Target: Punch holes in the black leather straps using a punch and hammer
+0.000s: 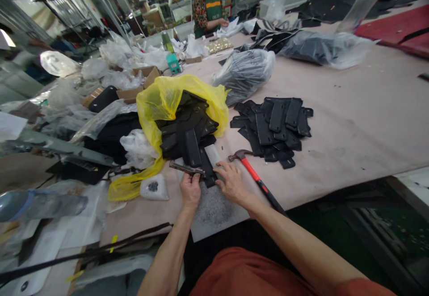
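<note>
My left hand [190, 191] is closed on a slim metal punch [182, 167], held almost level, its right end over a black flat piece [208, 171]. That piece lies on a white board [214, 215] whose surface is worn grey with marks. My right hand [233, 183] has its fingers spread, the tips at the piece's right edge. Right of it lies a claw hammer [251, 168] with a red and black handle. Beyond my hands, an open yellow plastic bag [147, 108] spills similar black pieces [192, 146]. Another pile of black pieces [278, 121] lies to the right.
A small white tub [154, 188] holds dark bits at left. Behind stand a clear bag of grey-black material [246, 72], a teal device [173, 63] and cardboard boxes [147, 79]. A co-worker [209, 7] is across the table. The table's front edge [335, 193] runs at right.
</note>
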The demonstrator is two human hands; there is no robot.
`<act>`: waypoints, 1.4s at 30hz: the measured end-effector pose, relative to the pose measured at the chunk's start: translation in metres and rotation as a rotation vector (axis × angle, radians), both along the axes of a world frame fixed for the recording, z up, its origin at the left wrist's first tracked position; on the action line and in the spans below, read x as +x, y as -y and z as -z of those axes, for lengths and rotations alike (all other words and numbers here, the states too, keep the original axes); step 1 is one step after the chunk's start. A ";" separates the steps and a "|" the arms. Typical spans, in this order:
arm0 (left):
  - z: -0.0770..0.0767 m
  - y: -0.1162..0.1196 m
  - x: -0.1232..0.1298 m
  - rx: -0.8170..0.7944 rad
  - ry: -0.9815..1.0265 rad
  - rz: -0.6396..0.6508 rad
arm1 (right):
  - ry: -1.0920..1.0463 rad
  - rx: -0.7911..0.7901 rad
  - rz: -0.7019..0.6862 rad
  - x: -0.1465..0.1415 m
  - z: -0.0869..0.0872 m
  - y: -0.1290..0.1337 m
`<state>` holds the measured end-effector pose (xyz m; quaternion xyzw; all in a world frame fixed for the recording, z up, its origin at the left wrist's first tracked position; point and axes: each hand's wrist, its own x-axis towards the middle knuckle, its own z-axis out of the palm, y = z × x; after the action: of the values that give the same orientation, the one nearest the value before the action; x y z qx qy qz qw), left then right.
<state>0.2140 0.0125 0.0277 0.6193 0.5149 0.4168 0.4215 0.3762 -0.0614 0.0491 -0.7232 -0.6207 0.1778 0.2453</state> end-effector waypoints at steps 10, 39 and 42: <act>-0.005 0.002 -0.003 0.092 -0.112 0.047 | 0.106 0.080 -0.065 -0.009 -0.013 -0.013; 0.003 0.005 -0.003 0.121 -0.118 0.055 | 0.137 0.014 -0.107 -0.015 -0.005 -0.003; 0.004 0.005 -0.003 0.125 -0.109 0.054 | 0.212 0.004 -0.099 -0.023 -0.005 -0.006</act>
<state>0.2112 0.0072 0.0232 0.6799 0.4931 0.4022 0.3645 0.3534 -0.0550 0.0539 -0.7058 -0.6785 0.1110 0.1706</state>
